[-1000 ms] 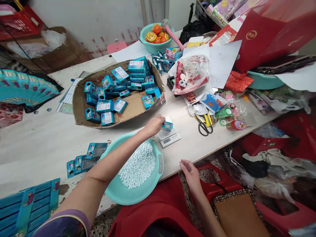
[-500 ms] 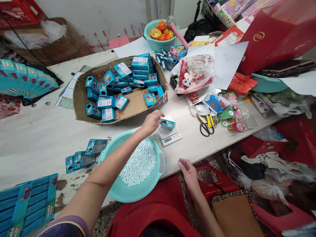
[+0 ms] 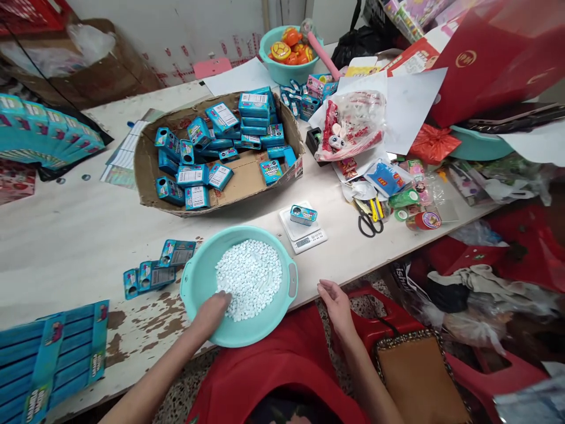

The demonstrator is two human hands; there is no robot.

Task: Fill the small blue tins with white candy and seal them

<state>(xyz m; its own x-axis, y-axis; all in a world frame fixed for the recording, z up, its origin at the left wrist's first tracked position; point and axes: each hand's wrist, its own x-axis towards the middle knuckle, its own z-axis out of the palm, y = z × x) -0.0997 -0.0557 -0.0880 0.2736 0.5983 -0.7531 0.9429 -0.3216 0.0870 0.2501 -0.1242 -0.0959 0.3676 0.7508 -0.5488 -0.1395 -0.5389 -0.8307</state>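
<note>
My left hand (image 3: pixel 215 310) is in the teal basin (image 3: pixel 198 274), its fingertips at the edge of the small white candies (image 3: pixel 251 280). Those fingers are bent together, and anything between them is hidden. Past the front edge of the table, my right hand (image 3: pixel 336 303) hovers with fingers loosely apart, holding nothing. A white digital scale (image 3: pixel 304 240) stands behind the basin to the right. One small blue box (image 3: pixel 303 214) lies on its plate, with a dark round opening showing.
Behind the basin, a cardboard tray (image 3: pixel 176 206) holds several blue boxes. Three flattened boxes (image 3: pixel 154 274) lie left of the basin. Black scissors (image 3: pixel 369 225), tape rolls and plastic bags crowd the right. A teal bowl (image 3: pixel 289 72) of orange toys stands at the back.
My left hand has moved from beside the box on the scale down into the basin. The box on the scale now shows uncovered. My right hand has stayed nearly in place.
</note>
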